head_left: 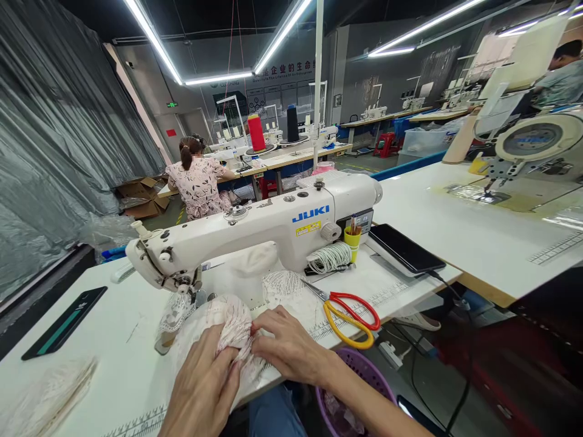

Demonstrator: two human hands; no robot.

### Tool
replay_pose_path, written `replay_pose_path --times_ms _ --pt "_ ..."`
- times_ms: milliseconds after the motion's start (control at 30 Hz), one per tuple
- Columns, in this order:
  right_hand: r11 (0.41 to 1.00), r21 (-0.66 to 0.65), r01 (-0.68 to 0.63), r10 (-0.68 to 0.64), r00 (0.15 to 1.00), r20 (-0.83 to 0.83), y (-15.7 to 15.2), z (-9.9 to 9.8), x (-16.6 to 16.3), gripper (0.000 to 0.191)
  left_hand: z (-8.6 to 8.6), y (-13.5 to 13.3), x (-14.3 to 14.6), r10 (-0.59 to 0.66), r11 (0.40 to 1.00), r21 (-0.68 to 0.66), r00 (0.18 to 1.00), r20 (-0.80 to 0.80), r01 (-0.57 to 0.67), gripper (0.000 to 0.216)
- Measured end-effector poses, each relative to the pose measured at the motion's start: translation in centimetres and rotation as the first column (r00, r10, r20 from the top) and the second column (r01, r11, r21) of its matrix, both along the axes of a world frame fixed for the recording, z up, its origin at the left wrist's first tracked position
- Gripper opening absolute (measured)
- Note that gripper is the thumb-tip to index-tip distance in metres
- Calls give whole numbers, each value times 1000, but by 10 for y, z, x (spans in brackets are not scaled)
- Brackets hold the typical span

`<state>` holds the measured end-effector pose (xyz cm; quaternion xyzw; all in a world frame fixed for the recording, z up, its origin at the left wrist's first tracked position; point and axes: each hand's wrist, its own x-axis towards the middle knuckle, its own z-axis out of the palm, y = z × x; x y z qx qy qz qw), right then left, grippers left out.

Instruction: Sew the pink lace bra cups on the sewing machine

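Sheer whitish fabric (231,311) with pinkish markings; condition bunched and creased; located over the white tabletop (121,364), held between left hand (203,375) and right hand (286,345).

The lacy cloth (231,311) looks matt, the tabletop (119,340) glossy.

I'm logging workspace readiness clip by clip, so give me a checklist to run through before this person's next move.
1. Left hand on the lace fabric: ok, thumb and fingers gather it.
2. Right hand on the same fabric: ok, fingertips at its right side.
3. Scissors apart from both hands: ok.
4. Scissors wholly over the table: not ok, the yellow handle appears to overhang the front edge.
5. Sewing machine needle position: cannot tell, too small.
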<state>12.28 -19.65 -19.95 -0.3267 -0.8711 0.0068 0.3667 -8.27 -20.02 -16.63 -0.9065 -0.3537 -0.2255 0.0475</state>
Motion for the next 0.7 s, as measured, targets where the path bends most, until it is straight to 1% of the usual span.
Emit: replay_pose_path --times_ms 100,167,233,267,300,333,367,400,433,467,500,533,567,600,633,700 --pt "1000 2 24 -24 999 -46 1 5 -3 14 -3 1 1 7 994 111 999 -41 -2 10" --pt "999 -7 45 -46 986 -158 1 7 -7 17 -5 2 2 52 988 148 999 -17 -49 10" --pt "994 -78 72 -93 942 -323 -2 8 -10 20 -5 3 2 89 989 113 996 29 -91 14" --pt "987 -143 78 -129 908 -398 -3 9 -12 22 -4 4 2 92 992 77 995 48 -95 16" --pt "970 -237 60 -165 875 -455 -6 9 -14 26 -3 6 1 82 996 41 994 69 -85 17" --pt "933 -361 1 -194 844 -501 -8 9 -17 31 -1 8 -1 64 998 15 994 94 -66 16" --pt "861 -498 -105 -217 809 -546 -10 10 -20 36 0 11 -3 47 999 3 991 122 -48 15" --pt "747 -617 -249 -239 765 -598 -11 10 -24 41 0 15 -5 33 999 3 988 152 -34 14" --pt "602 -689 -403 -272 708 -652 -11 11 -29 47 1 18 -8 22 1000 17 984 177 -26 12" --pt "459 -704 -543 -322 636 -701 -11 13 -33 52 0 22 -11 5 998 56 981 192 -16 11" --pt "352 -674 -650 -380 559 -737 -11 16 -38 58 0 26 -13 -13 993 115 981 191 -9 12" --pt "291 -628 -722 -431 487 -760 -10 20 -43 61 -1 30 -16 -33 981 194 983 179 -3 16" --pt "261 -585 -768 -463 432 -774 -8 24 -47 63 -2 33 -17 -61 958 288 986 153 15 20" --pt "244 -549 -799 -480 392 -785 -6 29 -51 63 -2 35 -19 -94 921 387 989 114 43 23" --pt "233 -524 -819 -488 368 -791 -4 33 -54 64 -2 37 -19 -128 871 485 990 63 82 25" --pt "234 -513 -826 -512 343 -787 0 40 -62 64 2 36 -18 -188 753 629 979 -78 195 26"
